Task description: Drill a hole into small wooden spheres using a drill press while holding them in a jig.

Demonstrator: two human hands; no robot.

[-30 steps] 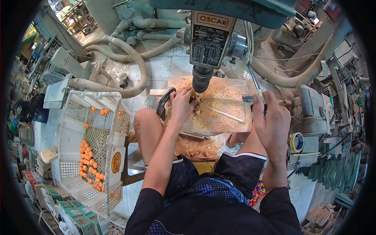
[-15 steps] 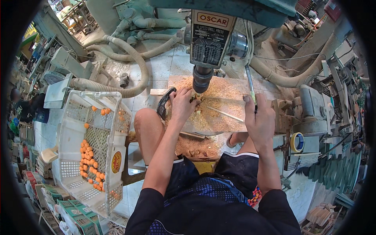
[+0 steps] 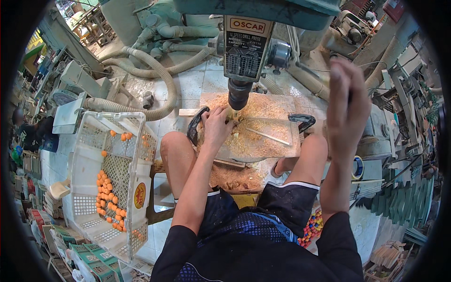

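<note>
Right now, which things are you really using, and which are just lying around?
Seem in use:
drill press
wood-chip-covered board
left hand, over the board
right hand, raised beside the drill press

Seem just lying around:
tape roll, on the right
ribbed hose, on the floor
green crate, lower left

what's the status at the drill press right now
Left hand at sawdust-strewn board, beside drill chuck, hold unclear. Right hand raised, grip unclear. Thin wood strip lying on the board, right of left hand.
</note>
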